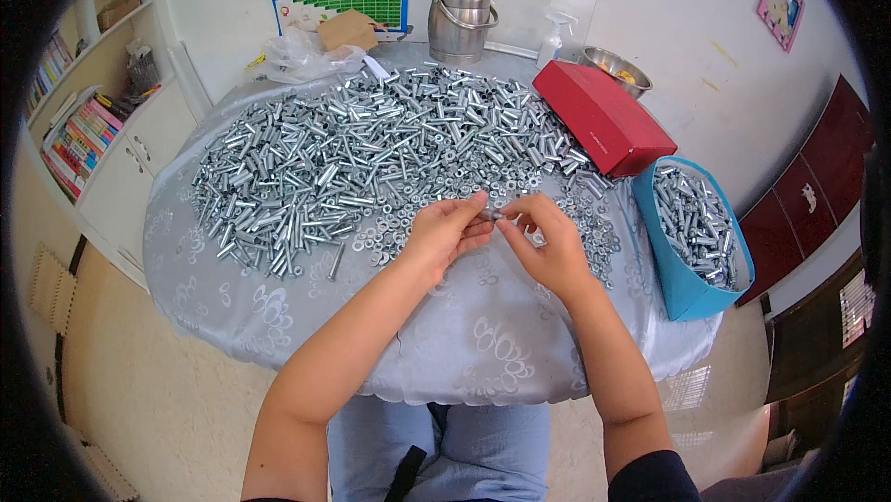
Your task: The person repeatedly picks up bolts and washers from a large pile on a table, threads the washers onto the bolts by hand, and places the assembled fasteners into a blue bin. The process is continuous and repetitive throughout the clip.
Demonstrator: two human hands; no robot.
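Above the near part of the table, my left hand (444,235) is closed around a small metal bolt (488,215), thumb on top. My right hand (555,247) pinches the bolt's other end between thumb and fingertips; exactly what sits at that end is too small to make out. Just beyond my hands lie loose nuts and washers (371,240), spread across the cloth. A large heap of silvery bolts and metal sleeves (306,145) covers the middle and far part of the table.
On the right stands a teal fabric bin (682,293) filled with bolts, beside a red box (603,117). A steel pot (459,19), a spray bottle (554,41), a metal bowl (624,70) and a plastic bag (311,58) line the back. A patterned grey tablecloth (483,353) covers the table.
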